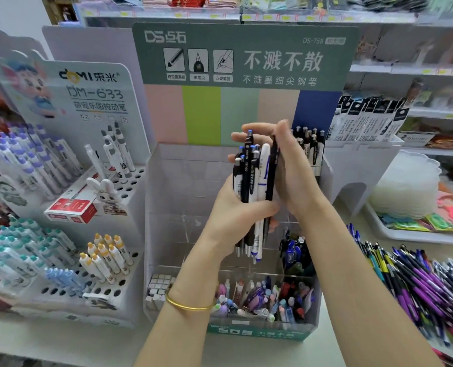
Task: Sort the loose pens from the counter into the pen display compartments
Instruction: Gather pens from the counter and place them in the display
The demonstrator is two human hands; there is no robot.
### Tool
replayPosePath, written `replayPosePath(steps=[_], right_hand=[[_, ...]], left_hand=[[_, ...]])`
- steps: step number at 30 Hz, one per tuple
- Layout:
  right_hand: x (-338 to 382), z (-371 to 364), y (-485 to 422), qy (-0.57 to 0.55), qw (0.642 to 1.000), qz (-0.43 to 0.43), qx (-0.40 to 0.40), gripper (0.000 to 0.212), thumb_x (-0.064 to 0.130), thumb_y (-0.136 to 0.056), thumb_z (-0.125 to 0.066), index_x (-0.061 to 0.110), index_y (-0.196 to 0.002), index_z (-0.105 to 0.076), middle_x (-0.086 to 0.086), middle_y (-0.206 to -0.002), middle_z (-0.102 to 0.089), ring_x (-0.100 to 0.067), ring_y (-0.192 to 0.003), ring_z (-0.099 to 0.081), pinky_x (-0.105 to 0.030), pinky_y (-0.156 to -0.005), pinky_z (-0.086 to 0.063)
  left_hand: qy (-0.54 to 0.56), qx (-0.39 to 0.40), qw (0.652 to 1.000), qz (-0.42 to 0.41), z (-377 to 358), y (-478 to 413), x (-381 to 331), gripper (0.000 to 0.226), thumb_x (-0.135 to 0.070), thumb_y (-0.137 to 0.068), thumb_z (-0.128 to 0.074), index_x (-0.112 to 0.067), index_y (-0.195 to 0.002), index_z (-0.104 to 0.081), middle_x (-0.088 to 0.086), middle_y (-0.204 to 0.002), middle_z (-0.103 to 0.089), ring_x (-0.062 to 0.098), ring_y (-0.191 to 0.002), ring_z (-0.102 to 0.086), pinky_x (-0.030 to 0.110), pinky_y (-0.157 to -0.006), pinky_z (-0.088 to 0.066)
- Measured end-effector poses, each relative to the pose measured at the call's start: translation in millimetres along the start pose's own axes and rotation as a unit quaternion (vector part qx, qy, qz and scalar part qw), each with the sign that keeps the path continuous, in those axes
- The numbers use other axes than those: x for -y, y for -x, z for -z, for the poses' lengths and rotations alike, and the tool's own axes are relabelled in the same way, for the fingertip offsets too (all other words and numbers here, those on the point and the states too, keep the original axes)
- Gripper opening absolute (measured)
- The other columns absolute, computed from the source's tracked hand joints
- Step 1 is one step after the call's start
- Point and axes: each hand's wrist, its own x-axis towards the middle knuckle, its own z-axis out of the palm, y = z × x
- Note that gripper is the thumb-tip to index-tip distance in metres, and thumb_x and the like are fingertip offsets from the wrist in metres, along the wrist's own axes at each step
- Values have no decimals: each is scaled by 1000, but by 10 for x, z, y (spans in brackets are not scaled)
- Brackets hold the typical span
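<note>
Gripping an upright bundle of pens, the left hand is holding it over the middle compartments of the display — the right hand, fingers nearly straight, is pressing its side. Right of both, the loose pens are lying nearer that hand.

I cannot see the middle of the pens, because my left hand wraps round them. My right hand lies flat on their 3 o'clock side. It also hides part of the black-capped pens behind it. My arms block some boxes of the display. At 4 o'clock the pile runs off the edge and goes blurry. At 9 o'clock the rack is cut off too. At 12 o'clock the shelf is a smear. The print on the packs at 2 o'clock is too small to read.
</note>
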Motion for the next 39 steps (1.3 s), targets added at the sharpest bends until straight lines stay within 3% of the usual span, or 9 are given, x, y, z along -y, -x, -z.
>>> replayPosePath(steps=[3,9,13,17,22,26,28,35,39], right_hand=[[38,91,-27,2,1000,-13,-14,53,51,-96,-21,23,-126,-54,-7,-120,-65,-24,-99,-66,-39,-87,-53],[33,156,-20,188,982,15,-13,10,17,-92,-61,15,-101,-65,-3,-89,-67,-9,-74,-62,-25,-65,-54],[74,157,-31,185,983,4,-17,4,6,-93,-57,7,-91,-61,-8,-77,-62,-10,-60,-58,-23,-53,-49],[129,294,-22,120,985,34,-122,13,4,-97,-47,9,-85,-52,-3,-73,-62,-9,-48,-52,-20,-40,-41],[116,417,46,278,930,88,-223,14,10,-94,-51,19,-84,-46,-2,-74,-58,-16,-51,-58,-29,-46,-48],[-169,263,143,489,862,26,-128,13,13,-89,-60,15,-96,-49,-2,-84,-60,-22,-77,-59,-41,-73,-51],[-291,196,168,532,841,-7,-102,16,14,-90,-62,6,-99,-51,-8,-88,-63,-26,-80,-59,-43,-75,-50],[-454,99,203,570,812,-56,-109,28,13,-89,-64,5,-101,-40,-15,-84,-63,-35,-75,-60,-48,-69,-51],[-262,78,246,520,827,98,-190,8,8,-91,-59,7,-96,-53,-9,-80,-64,-30,-70,-64,-48,-66,-52]], left_hand=[[25,-6,999,22,117,-16,39,23,13,-81,-63,-5,-92,-53,14,-69,-59,22,-57,-64,34,-57,-55],[29,-26,999,8,236,-70,24,33,13,-81,-64,-15,-95,-58,6,-73,-62,19,-62,-63,28,-56,-52],[34,-20,999,9,219,-89,17,31,10,-82,-65,-18,-94,-58,3,-73,-64,20,-67,-65,26,-57,-53],[34,-69,997,29,249,-151,63,33,5,-79,-70,-17,-100,-57,0,-69,-67,16,-63,-67,28,-56,-53],[2,-103,994,39,336,-175,182,29,7,-81,-67,-13,-97,-53,4,-71,-57,16,-60,-60,31,-58,-54],[-6,-81,996,41,300,-151,217,30,6,-82,-67,-17,-97,-55,0,-70,-59,11,-60,-60,25,-58,-53],[-8,-81,996,44,288,-140,239,30,5,-82,-68,-18,-97,-56,-1,-72,-59,9,-60,-61,24,-58,-52],[-52,-101,993,28,249,-115,296,42,6,-79,-69,-17,-112,-56,-1,-82,-64,9,-68,-62,26,-62,-55],[-74,-130,988,25,231,-100,313,41,6,-75,-66,-23,-102,-56,-5,-79,-65,8,-68,-60,31,-67,-56]])
